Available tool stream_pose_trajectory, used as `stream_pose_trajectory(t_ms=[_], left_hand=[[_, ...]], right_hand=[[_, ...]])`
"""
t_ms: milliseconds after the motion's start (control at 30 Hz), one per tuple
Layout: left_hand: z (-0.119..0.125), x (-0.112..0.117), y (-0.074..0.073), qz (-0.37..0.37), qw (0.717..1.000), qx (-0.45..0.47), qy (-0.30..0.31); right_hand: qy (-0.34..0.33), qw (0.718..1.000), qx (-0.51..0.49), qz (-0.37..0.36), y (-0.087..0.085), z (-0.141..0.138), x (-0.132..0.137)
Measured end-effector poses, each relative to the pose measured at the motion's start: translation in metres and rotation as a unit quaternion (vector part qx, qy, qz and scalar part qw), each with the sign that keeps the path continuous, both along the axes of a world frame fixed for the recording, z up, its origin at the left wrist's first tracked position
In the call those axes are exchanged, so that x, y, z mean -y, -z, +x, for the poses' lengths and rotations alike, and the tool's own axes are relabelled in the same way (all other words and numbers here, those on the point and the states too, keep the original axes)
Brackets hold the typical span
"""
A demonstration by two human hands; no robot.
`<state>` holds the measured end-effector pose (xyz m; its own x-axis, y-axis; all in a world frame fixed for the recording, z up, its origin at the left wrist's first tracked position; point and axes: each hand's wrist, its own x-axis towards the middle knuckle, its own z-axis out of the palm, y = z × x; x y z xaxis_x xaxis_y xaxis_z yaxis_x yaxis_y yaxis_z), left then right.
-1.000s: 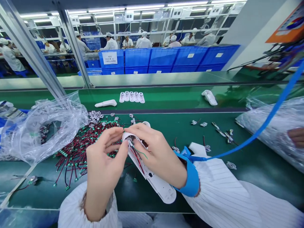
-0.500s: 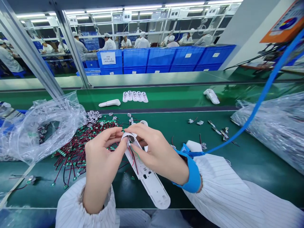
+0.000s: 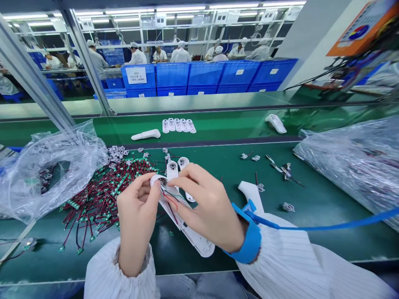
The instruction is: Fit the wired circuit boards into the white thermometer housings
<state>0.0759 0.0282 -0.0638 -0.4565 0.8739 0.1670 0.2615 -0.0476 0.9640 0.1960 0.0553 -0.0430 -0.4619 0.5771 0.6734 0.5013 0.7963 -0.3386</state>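
Observation:
My left hand (image 3: 137, 216) and my right hand (image 3: 208, 207) both grip a long white plastic shell (image 3: 199, 240) held over the green bench. Red, black and green wires run inside its open side. The left fingers pinch the shell's round top end, and the right fingers press on the wires just below it. A blue wrist strap (image 3: 251, 236) with a blue coiled cord (image 3: 327, 227) circles my right wrist. Two more white shells (image 3: 172, 168) lie on the bench just behind my hands.
A heap of red-and-black wired green boards (image 3: 102, 195) lies left of my hands beside a clear plastic bag (image 3: 50, 166). Another big bag (image 3: 352, 153) fills the right. White parts (image 3: 177, 126) ride the conveyor beyond. Blue crates (image 3: 199, 77) and other workers stand behind.
The shell has swung lower and nearer to me, and my hands shifted slightly left. The blue cord dropped from a diagonal to lie low across the right. Two shells behind my hands became visible.

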Motion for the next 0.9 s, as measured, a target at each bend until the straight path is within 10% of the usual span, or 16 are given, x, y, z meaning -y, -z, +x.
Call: stream_pose_trajectory(t_ms=[200, 467, 900], left_hand=[[0.006, 0.005, 0.004, 0.013, 1.000, 0.008, 0.027], [0.010, 0.015, 0.002, 0.022, 0.931, 0.304, 0.199], [0.010, 0.011, -0.017, -0.061, 0.961, 0.198, 0.183]], right_hand=[[0.051, 0.994, 0.032, 0.094, 0.006, -0.006, 0.005], [0.087, 0.986, 0.010, 0.143, 0.002, -0.001, 0.002], [-0.074, 0.989, 0.125, 0.038, -0.026, 0.016, -0.018]])
